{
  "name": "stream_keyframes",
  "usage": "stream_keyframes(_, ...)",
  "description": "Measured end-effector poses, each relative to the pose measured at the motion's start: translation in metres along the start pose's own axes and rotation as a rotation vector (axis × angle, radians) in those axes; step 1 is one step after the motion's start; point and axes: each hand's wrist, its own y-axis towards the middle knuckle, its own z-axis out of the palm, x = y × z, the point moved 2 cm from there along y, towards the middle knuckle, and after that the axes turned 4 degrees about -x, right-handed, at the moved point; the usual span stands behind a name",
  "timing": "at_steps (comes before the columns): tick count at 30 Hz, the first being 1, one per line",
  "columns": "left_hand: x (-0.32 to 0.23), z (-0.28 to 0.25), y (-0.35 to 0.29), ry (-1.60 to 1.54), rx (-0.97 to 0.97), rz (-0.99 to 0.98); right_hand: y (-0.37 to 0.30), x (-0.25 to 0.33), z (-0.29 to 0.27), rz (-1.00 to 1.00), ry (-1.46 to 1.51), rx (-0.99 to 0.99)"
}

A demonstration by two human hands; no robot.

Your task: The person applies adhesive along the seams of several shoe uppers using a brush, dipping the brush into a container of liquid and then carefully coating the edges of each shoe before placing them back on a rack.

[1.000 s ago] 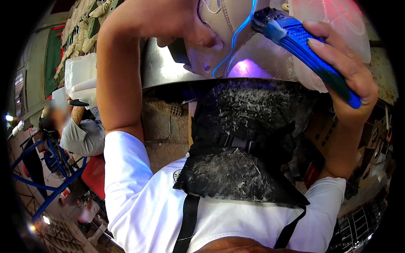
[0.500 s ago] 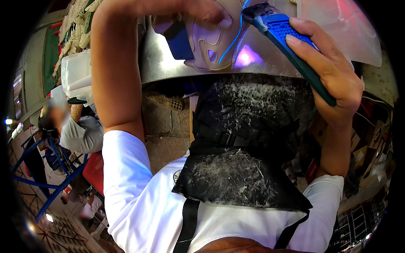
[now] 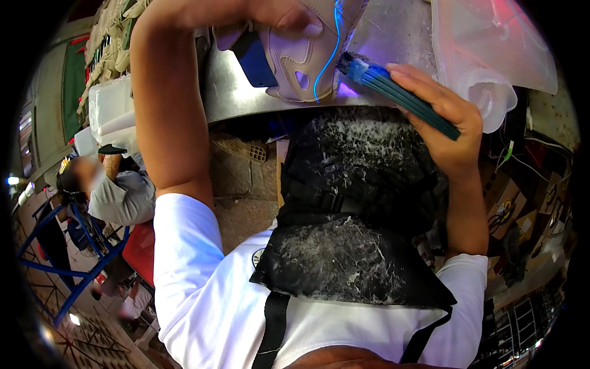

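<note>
My left hand point(image 3: 287, 15) grips a beige shoe upper point(image 3: 289, 55) from above, near the top of the view; part of the hand is out of view. A dark blue piece point(image 3: 257, 60) shows in the upper's opening, and a bright blue line point(image 3: 327, 52) runs along its side. In my right hand point(image 3: 452, 120) is a brush point(image 3: 409, 98) with a ridged blue-green handle, held between thumb and fingers. Its dark bristle end meets the upper's lower right edge, or nearly so; I cannot tell if they touch.
The upper is over a metal work surface point(image 3: 236, 101). Translucent plastic containers point(image 3: 491, 92) stand at its right. A black apron point(image 3: 338, 258) with whitish residue covers my front. Several shoes point(image 3: 110, 49) are racked at the far left, where another person point(image 3: 123, 194) sits.
My right hand has moved left and slightly down, turning the brush so its handle edge shows and its bristles come to the upper's lower edge. The upper has shifted slightly left.
</note>
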Motion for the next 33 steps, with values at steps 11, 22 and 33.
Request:
stream_keyframes(11, -0.007, -0.007, -0.003, 0.212, 0.012, 0.121, 0.020, 0.012, 0.004, -0.012, 0.268, -0.182)
stream_keyframes(22, -0.033, 0.006, -0.016, 0.252, -0.140, -0.094, 0.012, 0.028, 0.029, 0.026, 0.394, -0.382)
stream_keyframes(33, -0.003, 0.020, -0.055, 0.239, -0.242, 0.050, 0.000, 0.056, -0.013, 0.132, 0.643, -0.581)
